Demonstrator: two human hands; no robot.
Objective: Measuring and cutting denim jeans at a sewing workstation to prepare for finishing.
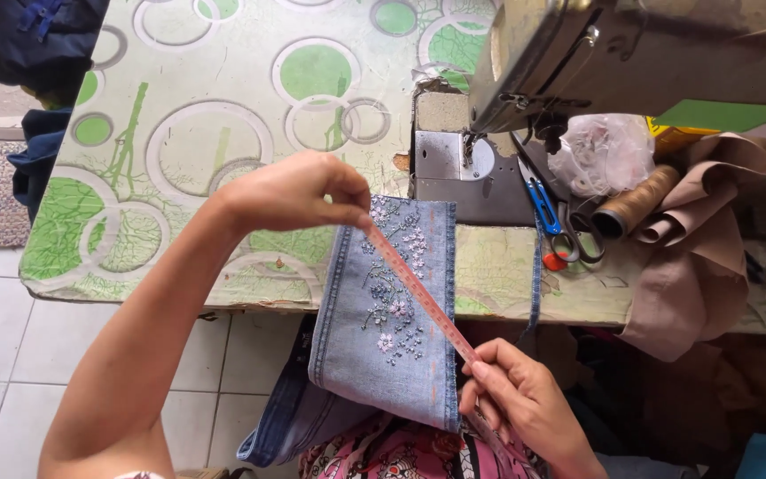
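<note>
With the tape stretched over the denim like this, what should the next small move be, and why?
Probably swing the right hand so the measuring tape lies parallel to the seam of the embroidered denim piece. The left hand pins one end near the top edge, but the tape crosses the cloth on a slant.

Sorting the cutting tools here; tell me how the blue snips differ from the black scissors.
The blue snips are slim, with straight blue handles; the black scissors are bigger, with dark loop handles. The snips lie partly on the machine's bed, the scissors more on the table. Both lie flat below the machine's head.
</note>
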